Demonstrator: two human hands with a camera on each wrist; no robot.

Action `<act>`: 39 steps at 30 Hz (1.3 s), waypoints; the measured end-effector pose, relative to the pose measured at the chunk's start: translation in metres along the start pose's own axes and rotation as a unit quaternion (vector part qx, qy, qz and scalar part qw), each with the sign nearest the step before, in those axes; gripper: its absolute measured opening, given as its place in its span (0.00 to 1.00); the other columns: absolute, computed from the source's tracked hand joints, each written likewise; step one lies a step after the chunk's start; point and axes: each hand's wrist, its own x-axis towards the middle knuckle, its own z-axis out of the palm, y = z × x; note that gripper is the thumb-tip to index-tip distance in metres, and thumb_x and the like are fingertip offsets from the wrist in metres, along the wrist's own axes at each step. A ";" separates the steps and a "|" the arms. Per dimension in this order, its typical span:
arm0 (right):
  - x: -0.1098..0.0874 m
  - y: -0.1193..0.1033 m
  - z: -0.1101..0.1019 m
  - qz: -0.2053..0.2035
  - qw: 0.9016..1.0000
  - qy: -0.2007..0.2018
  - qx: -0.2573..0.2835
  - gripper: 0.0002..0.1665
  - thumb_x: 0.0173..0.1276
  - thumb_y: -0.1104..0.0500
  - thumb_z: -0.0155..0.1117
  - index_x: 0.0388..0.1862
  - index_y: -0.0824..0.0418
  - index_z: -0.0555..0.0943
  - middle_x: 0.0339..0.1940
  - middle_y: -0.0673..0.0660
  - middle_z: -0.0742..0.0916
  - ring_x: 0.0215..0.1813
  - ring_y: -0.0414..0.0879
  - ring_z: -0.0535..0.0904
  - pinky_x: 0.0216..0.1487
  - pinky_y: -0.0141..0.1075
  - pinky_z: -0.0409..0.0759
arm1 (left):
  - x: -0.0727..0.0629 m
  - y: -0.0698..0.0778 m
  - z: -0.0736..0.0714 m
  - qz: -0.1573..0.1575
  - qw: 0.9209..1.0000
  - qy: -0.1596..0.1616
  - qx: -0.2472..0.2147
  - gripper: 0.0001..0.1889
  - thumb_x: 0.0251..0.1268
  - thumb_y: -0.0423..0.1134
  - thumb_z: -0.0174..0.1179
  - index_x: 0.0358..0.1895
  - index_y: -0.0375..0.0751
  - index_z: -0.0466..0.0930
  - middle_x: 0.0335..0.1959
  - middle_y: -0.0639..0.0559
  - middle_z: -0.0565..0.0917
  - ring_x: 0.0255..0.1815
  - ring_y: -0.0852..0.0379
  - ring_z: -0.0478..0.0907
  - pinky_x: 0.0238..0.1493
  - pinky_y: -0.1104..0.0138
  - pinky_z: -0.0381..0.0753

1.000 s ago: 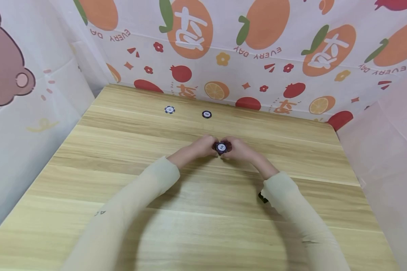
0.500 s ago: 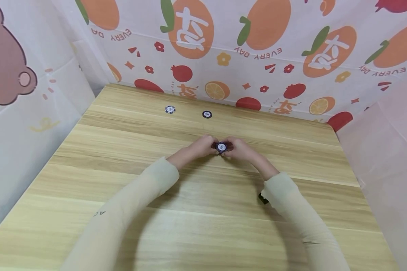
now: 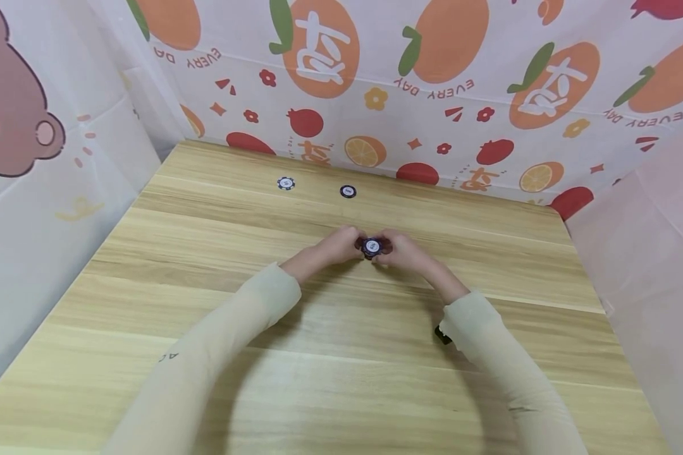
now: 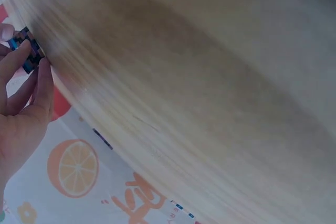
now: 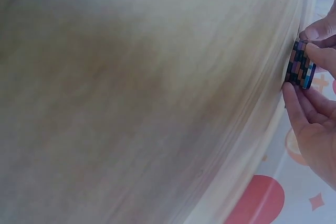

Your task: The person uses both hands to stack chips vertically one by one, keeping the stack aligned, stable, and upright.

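Near the middle of the table, a short stack of poker chips (image 3: 372, 247) stands upright, its top chip dark-rimmed with a white centre. My left hand (image 3: 341, 245) grips the stack from the left side. From the right, my right hand (image 3: 403, 251) grips the same stack. In the left wrist view the chips' striped edges (image 4: 26, 51) show between thumb and fingers. The right wrist view shows several layered chips (image 5: 301, 64) of mixed colours, fingertips down at the table surface.
Two single chips lie flat farther back: a blue-and-white chip (image 3: 286, 183) and a dark chip (image 3: 348, 191). A small black object (image 3: 443, 335) shows partly beneath the right sleeve. Printed curtains (image 3: 375, 82) hang behind the wooden table (image 3: 341, 379).
The top of the stack looks more evenly lined up than a second ago, when chips stuck out unevenly. Both hands stay around it with only slight finger shifts.
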 end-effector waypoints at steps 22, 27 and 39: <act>-0.005 -0.002 -0.002 0.028 0.999 -0.010 0.020 0.33 0.60 0.63 0.64 0.61 0.73 0.65 0.52 0.66 0.77 0.55 0.54 0.73 0.54 0.40 0.71 | 0.034 -0.030 -0.031 -0.158 0.980 -0.005 0.125 0.33 0.68 0.46 0.49 0.69 0.32 0.51 0.72 0.40 0.46 0.69 0.38 0.42 0.66 0.52 0.46; -0.004 -0.004 -0.002 0.024 0.999 -0.013 0.019 0.32 0.60 0.63 0.63 0.61 0.73 0.65 0.52 0.66 0.77 0.55 0.54 0.73 0.54 0.40 0.71 | 0.034 -0.038 -0.034 -0.161 0.976 -0.020 0.143 0.29 0.72 0.46 0.40 0.71 0.39 0.48 0.73 0.47 0.45 0.70 0.41 0.39 0.67 0.53 0.42; -0.005 -0.006 -0.001 0.016 1.000 -0.010 0.014 0.33 0.60 0.63 0.64 0.61 0.74 0.65 0.53 0.67 0.76 0.55 0.54 0.73 0.54 0.40 0.71 | 0.039 -0.037 -0.036 -0.111 0.958 0.025 0.265 0.17 0.68 0.41 0.48 0.53 0.36 0.74 0.55 0.42 0.73 0.56 0.45 0.67 0.58 0.54 0.63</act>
